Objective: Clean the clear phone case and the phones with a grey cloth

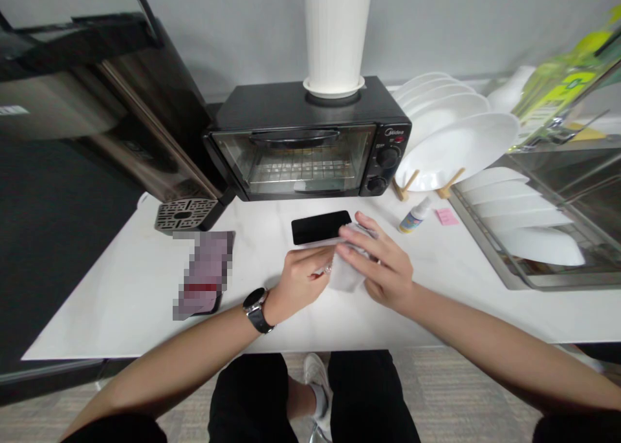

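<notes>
A pale, thin cloth or wipe (pixel 347 271) is between my two hands above the white counter. My left hand (pixel 301 278), with a black watch at the wrist, has its fingers closed on the cloth's left side. My right hand (pixel 388 262) grips the cloth from the right, fingers bent over its top. Just behind my hands, a black phone (pixel 317 228) lies flat with its dark screen up. A small spray bottle (pixel 415 215) stands to the right of my right hand, beside a pink note (pixel 447 216).
A black toaster oven (pixel 310 139) stands at the back with a white pot (pixel 337 35) on top. White plates (pixel 458 139) and a dish rack (pixel 504 262) are at right. A dark machine (pixel 160 126) and a pixelated item (pixel 206 271) are at left.
</notes>
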Available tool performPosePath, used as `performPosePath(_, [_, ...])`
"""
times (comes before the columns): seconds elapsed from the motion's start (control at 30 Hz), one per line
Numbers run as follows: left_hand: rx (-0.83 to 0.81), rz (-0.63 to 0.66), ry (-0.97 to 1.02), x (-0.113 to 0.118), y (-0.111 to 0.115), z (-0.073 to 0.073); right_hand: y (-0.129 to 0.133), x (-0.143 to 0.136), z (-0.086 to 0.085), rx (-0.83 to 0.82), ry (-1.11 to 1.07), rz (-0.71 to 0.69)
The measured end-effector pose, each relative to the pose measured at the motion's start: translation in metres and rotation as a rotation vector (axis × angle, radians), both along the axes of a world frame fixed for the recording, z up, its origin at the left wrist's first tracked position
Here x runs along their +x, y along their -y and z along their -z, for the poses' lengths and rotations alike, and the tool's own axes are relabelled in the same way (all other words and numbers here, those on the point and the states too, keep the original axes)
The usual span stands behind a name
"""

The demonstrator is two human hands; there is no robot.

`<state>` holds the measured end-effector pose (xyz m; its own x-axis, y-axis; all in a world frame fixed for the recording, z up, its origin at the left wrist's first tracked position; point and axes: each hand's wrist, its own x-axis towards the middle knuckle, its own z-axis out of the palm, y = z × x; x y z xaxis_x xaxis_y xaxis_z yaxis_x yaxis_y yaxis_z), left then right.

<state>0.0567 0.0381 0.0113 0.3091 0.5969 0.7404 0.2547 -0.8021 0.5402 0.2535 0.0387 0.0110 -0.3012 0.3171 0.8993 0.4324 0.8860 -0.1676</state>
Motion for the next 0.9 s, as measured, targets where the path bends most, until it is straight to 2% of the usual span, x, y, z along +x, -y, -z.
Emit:
performPosePath(0.1, [0.071, 0.038, 0.007, -0.001, 0.0, -0.002, -0.006, 0.004, -0.006, 0.14, 0.184, 0.039])
performPosePath(0.27, [-0.015, -0.027, -0.019, 0.0, -0.001, -0.001, -0.01, 0.003, -0.011, 0.038, 0.133, 0.123])
performPosePath(0.43, [0.081, 0.019, 0.007, 0.0, -0.002, -0.001, -0.007, 0.002, -0.01, 0.157, 0.28, 0.067])
performPosePath(0.57, [0.031, -0.046, -0.072, -0.002, -0.002, 0.0, -0.008, 0.003, -0.011, 0.025, 0.181, 0.111])
performPosePath(0.73, [0.087, -0.014, -0.054, -0.003, -0.001, 0.003, -0.009, 0.003, -0.008, 0.125, 0.253, 0.035])
performPosePath(0.83, [0.058, -0.088, -0.074, -0.003, -0.001, 0.002, -0.012, 0.005, -0.005, 0.035, 0.176, 0.133])
performPosePath(0.9, [0.028, -0.088, -0.079, -0.004, -0.001, 0.0, -0.012, 0.005, -0.002, 0.02, 0.159, 0.15])
